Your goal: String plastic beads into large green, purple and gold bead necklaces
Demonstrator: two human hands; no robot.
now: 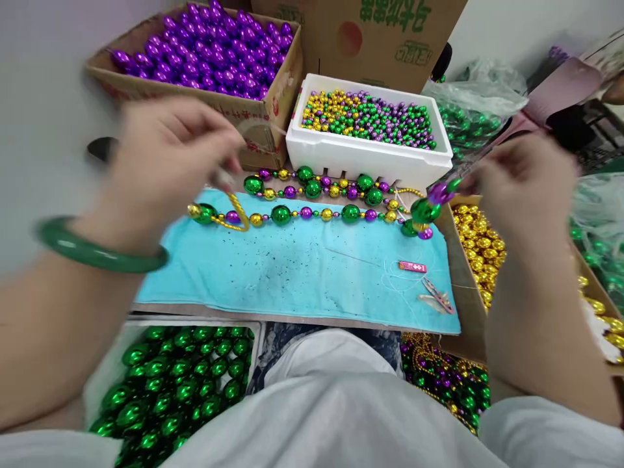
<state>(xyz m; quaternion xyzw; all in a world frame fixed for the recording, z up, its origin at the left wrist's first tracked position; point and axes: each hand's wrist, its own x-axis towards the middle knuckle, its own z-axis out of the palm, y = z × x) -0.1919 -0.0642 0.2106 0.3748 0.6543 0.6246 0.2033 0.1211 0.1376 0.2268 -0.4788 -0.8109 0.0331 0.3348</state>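
Above the left of a turquoise towel (292, 273), my left hand (180, 153) is pinched on a gold twisted cord (236, 211), which dips to the beads. My right hand (526, 179), smeared by motion, pinches a beaded string (426, 209) of green and purple beads that hangs down to the towel's right side. Between my hands, a strand of green, purple and gold beads (306, 212) lies across the towel, with more rows (312, 189) behind it. A long thin needle (351, 257) rests on the cloth.
A white foam box (361, 146) of small mixed beads stands behind the towel, beside a carton (270, 114) of purple beads. Gold beads (480, 240) fill a box on the right. Green beads (180, 383) sit lower left. A small pink packet (412, 266) and tweezers (439, 296) lie on the towel.
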